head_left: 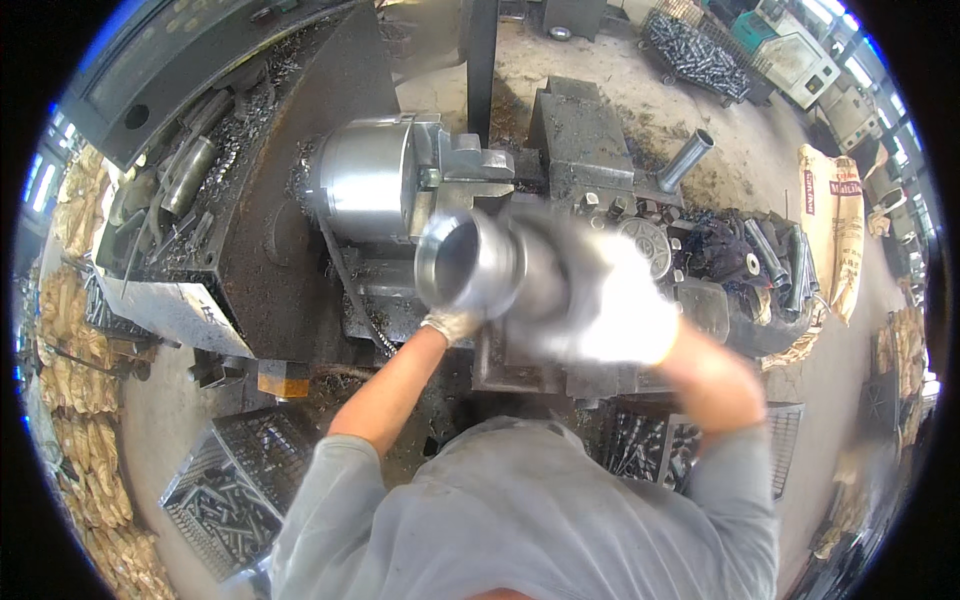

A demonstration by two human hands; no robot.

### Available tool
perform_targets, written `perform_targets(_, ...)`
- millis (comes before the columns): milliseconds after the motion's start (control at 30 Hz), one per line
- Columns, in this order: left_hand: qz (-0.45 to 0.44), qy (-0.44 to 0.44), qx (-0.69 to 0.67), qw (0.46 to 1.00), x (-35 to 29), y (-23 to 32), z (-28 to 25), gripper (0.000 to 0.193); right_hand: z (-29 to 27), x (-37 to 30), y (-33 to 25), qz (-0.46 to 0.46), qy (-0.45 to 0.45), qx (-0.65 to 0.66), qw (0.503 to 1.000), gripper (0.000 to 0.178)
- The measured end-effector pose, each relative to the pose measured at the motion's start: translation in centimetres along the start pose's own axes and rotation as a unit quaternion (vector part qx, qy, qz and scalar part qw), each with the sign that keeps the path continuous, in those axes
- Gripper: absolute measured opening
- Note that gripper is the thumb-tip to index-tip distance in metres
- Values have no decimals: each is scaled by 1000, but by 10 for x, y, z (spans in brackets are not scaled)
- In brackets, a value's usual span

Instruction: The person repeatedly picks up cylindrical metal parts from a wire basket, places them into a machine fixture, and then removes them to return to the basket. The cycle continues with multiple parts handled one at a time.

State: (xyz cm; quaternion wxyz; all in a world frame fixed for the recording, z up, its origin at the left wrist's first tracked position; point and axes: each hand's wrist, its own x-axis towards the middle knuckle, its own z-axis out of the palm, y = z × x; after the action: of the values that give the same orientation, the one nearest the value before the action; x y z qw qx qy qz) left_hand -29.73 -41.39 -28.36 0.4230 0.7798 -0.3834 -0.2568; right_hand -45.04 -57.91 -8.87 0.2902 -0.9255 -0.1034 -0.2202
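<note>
A hollow, shiny metal cylinder [485, 265] with a flared, open mouth is held up in front of me, its mouth to the left and its right part smeared by motion. My left hand [455, 325], in a pale glove, grips it from below near the mouth; the fingers are mostly hidden behind it. Over its right end is my right hand [625, 305], white-gloved and badly blurred, so its fingers cannot be made out. Just beyond the cylinder is a lathe's round chuck [370, 178] with stepped jaws [470, 165].
A metal tube [687, 160] stands tilted on the machine. To the right lie dark rags [722, 250] and metal tubes [765, 252] near a paper sack [832, 225]. Wire baskets of metal parts [225, 500] stand low on both sides. Shavings cover the machine's left part [270, 190].
</note>
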Motion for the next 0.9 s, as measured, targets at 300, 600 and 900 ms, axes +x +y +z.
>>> perform_targets(300, -139, 220, -291, 921, -140, -74, -8, 14, -30, 112, 171, 68, -371, -434, 818, 32)
perform_targets(600, -214, 565, -422, 676, -287, -182, -33, 24, 36, 106, 233, 168, -355, -75, 916, 81)
perform_targets(900, -196, 470, -619, 598, -324, -215, -102, 46, 45, 122, 235, 140, -344, -22, 928, 61)
